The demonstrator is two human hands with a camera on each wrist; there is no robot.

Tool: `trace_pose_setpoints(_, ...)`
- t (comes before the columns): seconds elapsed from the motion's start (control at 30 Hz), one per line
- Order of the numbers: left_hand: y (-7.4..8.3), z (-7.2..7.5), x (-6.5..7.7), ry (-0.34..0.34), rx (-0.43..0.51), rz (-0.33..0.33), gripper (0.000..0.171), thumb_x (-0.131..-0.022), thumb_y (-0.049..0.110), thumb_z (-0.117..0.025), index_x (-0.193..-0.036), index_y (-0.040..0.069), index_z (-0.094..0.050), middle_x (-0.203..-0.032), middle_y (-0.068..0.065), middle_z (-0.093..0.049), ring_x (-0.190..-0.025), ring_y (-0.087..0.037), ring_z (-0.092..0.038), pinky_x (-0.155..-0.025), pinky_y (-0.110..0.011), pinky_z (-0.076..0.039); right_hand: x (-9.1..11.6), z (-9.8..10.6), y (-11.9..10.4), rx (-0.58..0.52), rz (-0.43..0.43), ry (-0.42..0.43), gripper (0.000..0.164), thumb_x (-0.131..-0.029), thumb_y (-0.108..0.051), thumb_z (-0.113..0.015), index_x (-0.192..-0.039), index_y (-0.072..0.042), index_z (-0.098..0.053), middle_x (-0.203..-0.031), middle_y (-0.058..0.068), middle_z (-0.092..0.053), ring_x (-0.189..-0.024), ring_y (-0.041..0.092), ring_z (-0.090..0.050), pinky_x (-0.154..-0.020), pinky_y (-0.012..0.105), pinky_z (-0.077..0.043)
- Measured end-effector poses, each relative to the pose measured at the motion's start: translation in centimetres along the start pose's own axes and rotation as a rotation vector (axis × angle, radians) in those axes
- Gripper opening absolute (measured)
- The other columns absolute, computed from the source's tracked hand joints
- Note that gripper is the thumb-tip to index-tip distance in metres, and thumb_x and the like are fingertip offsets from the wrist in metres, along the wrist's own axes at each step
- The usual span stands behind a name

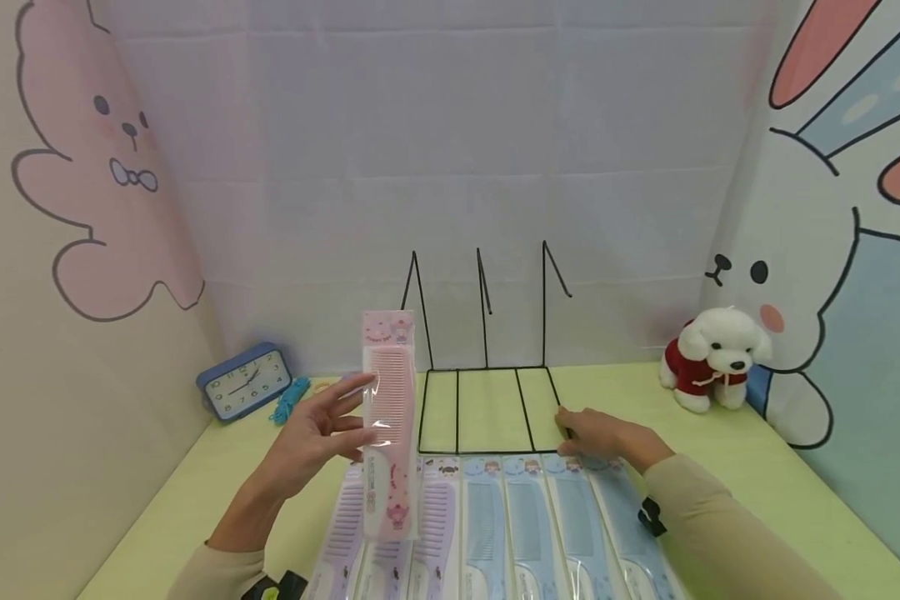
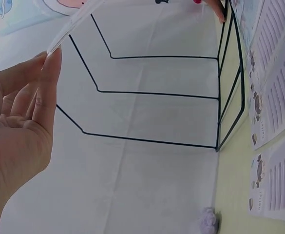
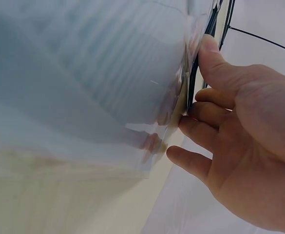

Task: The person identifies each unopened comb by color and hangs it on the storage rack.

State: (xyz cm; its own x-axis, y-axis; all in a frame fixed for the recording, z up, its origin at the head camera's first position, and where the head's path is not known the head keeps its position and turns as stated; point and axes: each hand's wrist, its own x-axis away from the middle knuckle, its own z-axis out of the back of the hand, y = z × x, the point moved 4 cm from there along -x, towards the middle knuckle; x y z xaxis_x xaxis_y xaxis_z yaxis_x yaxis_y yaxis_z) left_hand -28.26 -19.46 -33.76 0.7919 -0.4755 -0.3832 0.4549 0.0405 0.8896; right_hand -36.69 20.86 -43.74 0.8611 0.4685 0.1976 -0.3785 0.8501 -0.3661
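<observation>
A pink comb in a clear, printed sleeve (image 1: 390, 492) is held upright by my left hand (image 1: 311, 442). Thumb and fingers pinch its left edge; in the left wrist view the sleeve (image 2: 69, 30) appears nearly edge-on. Beyond it stands a black wire display rack (image 1: 487, 368) with three upright prongs bent at the top. My right hand (image 1: 607, 437) grips the front right of the rack's base, thumb and fingers on either side of the wire. Below that hand lies a packaged blue comb (image 3: 59, 73), large in the right wrist view.
Packaged purple combs (image 1: 437, 521) and several packaged blue combs (image 1: 527, 517) lie in a row along the near table. A blue clock (image 1: 246, 383) and a blue cord bundle (image 1: 290, 402) sit at the left. A toy dog (image 1: 716, 354) sits at the right.
</observation>
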Motion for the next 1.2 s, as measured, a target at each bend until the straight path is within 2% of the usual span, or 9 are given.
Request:
trace_pose_setpoints(0.27, -0.3, -0.1, -0.6, -0.021, -0.017, 0.005, 0.067, -0.093, -0.003, -0.066, -0.153, 0.008, -0.039, -0.152, -0.023, -0.041, -0.105, -0.027, -0.07, -0.068, -0.046, -0.06, 0.1, 0.1, -0.1, -0.002, 0.053, 0.021, 0.02, -0.097, -0.024, -0.067, -0.097, -0.011, -0.051, -0.073, 0.0, -0.045, -0.061, 0.013, -0.039, -0.06, 0.032, -0.034)
trace_pose_setpoints(0.33, -0.3, -0.1, -0.7, -0.021, -0.024, 0.005, 0.067, -0.093, -0.003, -0.066, -0.153, 0.008, -0.039, -0.152, -0.022, -0.041, -0.105, -0.027, -0.07, -0.068, -0.046, -0.06, 0.0, 0.1, 0.0, -0.005, 0.054, 0.026, 0.02, -0.097, -0.024, -0.067, -0.104, -0.008, -0.055, -0.072, 0.0, -0.045, -0.06, 0.013, -0.038, -0.059, 0.031, -0.033)
trace_pose_setpoints(0.43, -0.5, -0.1, -1.0, -0.02, -0.022, 0.021, 0.067, -0.094, -0.001, -0.066, -0.154, 0.01, -0.038, -0.153, -0.02, -0.041, -0.106, -0.026, -0.07, -0.07, -0.046, -0.06, 0.0, 0.1, 0.1, -0.01, 0.043, 0.025, 0.036, -0.097, -0.024, -0.067, -0.123, -0.001, -0.054, -0.07, 0.001, -0.045, -0.059, 0.013, -0.038, -0.059, 0.031, -0.033)
trace_pose_setpoints(0.5, -0.6, -0.1, -1.3, -0.022, -0.015, 0.03, 0.068, -0.094, 0.0, -0.066, -0.155, 0.011, -0.037, -0.154, -0.019, -0.041, -0.107, -0.027, -0.07, -0.071, -0.046, -0.06, 0.0, 0.1, 0.1, -0.014, 0.042, 0.023, 0.037, -0.097, -0.023, -0.067, -0.123, -0.001, -0.054, -0.069, 0.0, -0.044, -0.058, 0.014, -0.038, -0.059, 0.031, -0.032)
trace_pose_setpoints(0.67, -1.2, -0.1, -2.1, -0.007, 0.0, 0.049, 0.07, -0.094, 0.001, -0.067, -0.156, 0.013, -0.036, -0.152, -0.018, -0.044, -0.106, -0.027, -0.07, -0.073, -0.045, -0.06, 0.1, 0.1, -0.1, -0.015, 0.057, 0.025, 0.021, -0.097, -0.022, -0.068, -0.099, -0.009, -0.05, -0.069, 0.0, -0.043, -0.059, 0.014, -0.039, -0.059, 0.031, -0.033)
trace_pose_setpoints(0.77, -1.6, 0.1, -2.8, 0.02, 0.02, 0.063, 0.071, -0.094, 0.002, -0.068, -0.156, 0.013, -0.035, -0.143, -0.021, -0.053, -0.104, -0.027, -0.07, -0.074, -0.044, -0.06, 0.2, 0.1, -0.2, -0.012, 0.061, 0.029, 0.022, -0.097, -0.022, -0.068, -0.097, -0.01, -0.05, -0.071, 0.001, -0.047, -0.062, 0.014, -0.042, -0.06, 0.032, -0.035)
trace_pose_setpoints(0.9, -2.3, 0.7, -3.6, 0.103, 0.008, 0.093, 0.07, -0.093, 0.005, -0.07, -0.155, 0.014, -0.038, -0.124, -0.021, -0.067, -0.098, -0.025, -0.072, -0.075, -0.04, -0.06, 0.3, 0.1, -0.4, -0.008, 0.056, 0.03, 0.022, -0.096, -0.022, -0.069, -0.098, -0.01, -0.05, -0.074, 0.001, -0.049, -0.066, 0.016, -0.044, -0.063, 0.034, -0.037)
trace_pose_setpoints(1.07, -3.1, 1.1, -5.2, 0.204, -0.063, 0.106, 0.064, -0.093, 0.008, -0.072, -0.151, 0.016, -0.047, -0.111, -0.02, -0.072, -0.088, -0.02, -0.072, -0.075, -0.035, -0.06, 0.3, 0.1, -0.3, 0.009, 0.051, 0.037, 0.021, -0.096, -0.022, -0.069, -0.097, -0.011, -0.051, -0.073, 0.0, -0.05, -0.063, 0.014, -0.044, -0.061, 0.032, -0.037)
trace_pose_setpoints(1.2, -3.8, 1.0, -6.7, 0.241, -0.077, 0.119, 0.06, -0.093, 0.006, -0.071, -0.149, 0.016, -0.05, -0.112, -0.021, -0.071, -0.086, -0.018, -0.072, -0.076, -0.036, -0.06, 0.2, 0.2, -0.3, 0.01, 0.052, 0.029, 0.021, -0.096, -0.023, -0.068, -0.098, -0.01, -0.051, -0.072, 0.0, -0.05, -0.062, 0.013, -0.043, -0.06, 0.031, -0.037)
